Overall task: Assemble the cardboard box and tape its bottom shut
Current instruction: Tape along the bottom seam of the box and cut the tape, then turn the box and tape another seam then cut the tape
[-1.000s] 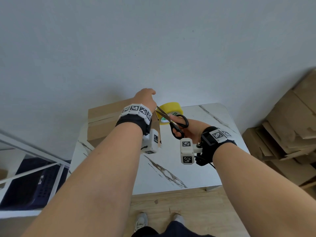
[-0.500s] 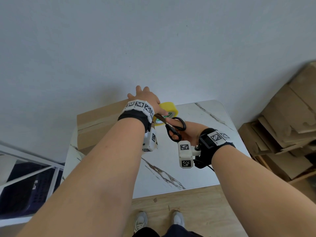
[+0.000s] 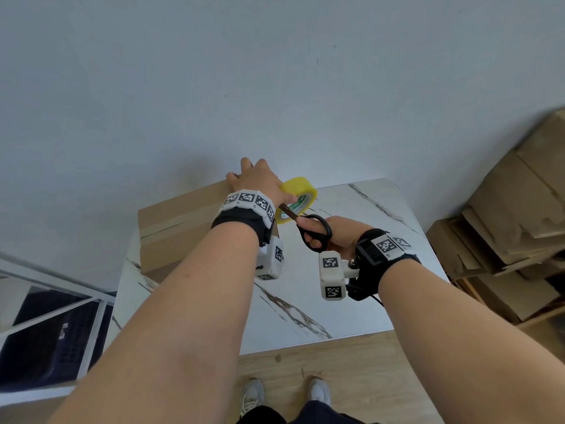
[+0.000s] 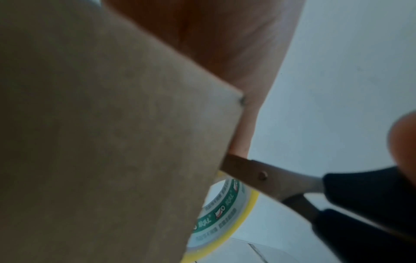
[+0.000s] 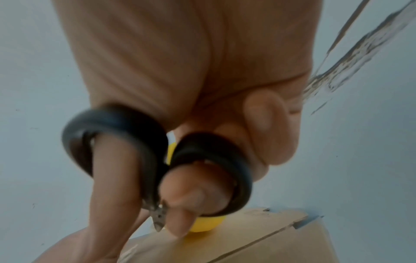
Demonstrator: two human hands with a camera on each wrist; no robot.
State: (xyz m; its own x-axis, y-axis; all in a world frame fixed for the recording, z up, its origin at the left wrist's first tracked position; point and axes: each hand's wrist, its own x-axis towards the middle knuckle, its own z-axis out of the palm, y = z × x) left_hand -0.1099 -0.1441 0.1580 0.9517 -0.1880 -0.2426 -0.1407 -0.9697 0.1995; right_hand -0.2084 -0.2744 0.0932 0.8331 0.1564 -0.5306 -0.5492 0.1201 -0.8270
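Head view: your left hand [image 3: 260, 182] presses flat, fingers straight, on the cardboard box [image 3: 180, 228] at the marble table's [image 3: 351, 286] far-left corner; your right hand [image 3: 339, 237] grips black scissors [image 3: 308, 228], blades at the yellow tape roll [image 3: 298, 197].

Left wrist: box wall fills frame, blades nearly closed.

Right wrist: fingers through both loops.

Box is probably light and stiff; hold it by the edges.

Plain brown rectangular cardboard box [image 3: 180, 221] lying on the white marble-patterned table [image 3: 351, 270] at its far left corner, flaps folded closed, a strip of tape along the centre seam of its upper face. Yellow roll of packing tape [image 3: 301, 191], green-and-white printed core, stands on edge just beside the box's right end.
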